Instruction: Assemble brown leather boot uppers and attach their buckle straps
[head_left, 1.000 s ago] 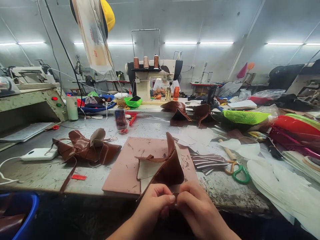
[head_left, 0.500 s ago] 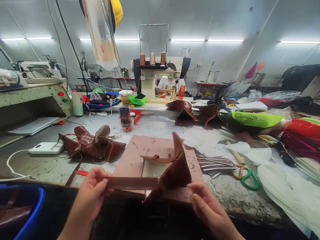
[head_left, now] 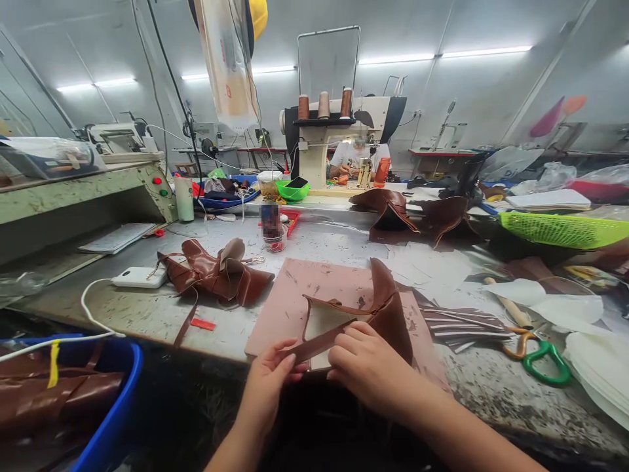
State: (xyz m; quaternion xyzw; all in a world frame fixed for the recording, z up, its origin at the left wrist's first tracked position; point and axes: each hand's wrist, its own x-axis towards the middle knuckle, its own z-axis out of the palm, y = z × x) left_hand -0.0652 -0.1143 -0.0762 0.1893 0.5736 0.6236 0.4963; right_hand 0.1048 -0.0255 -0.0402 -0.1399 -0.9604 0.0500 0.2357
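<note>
A narrow brown leather strip (head_left: 319,344) runs between my two hands. My left hand (head_left: 270,373) pinches its near left end between thumb and fingers. At the other end, the curled fingers of my right hand (head_left: 366,370) close on the strip; their tips are partly hidden. Just behind the strip, a folded brown leather piece (head_left: 396,314) with a pale lining stands on a pink board (head_left: 275,295), its right flap upright. My right hand overlaps the lower part of this piece, and I cannot tell whether they touch.
Another brown leather piece (head_left: 211,272) lies left, beside a white power bank (head_left: 140,276). Striped strips (head_left: 464,324) and green-handled scissors (head_left: 546,362) are on the right. A blue tub (head_left: 130,387) holds leather below left. Behind stands a sewing machine (head_left: 314,164), with a person beyond it.
My right hand has come left from beside the folded leather piece and closed on the strip's free end. The strip now slants up to the right. The camera view has turned left.
</note>
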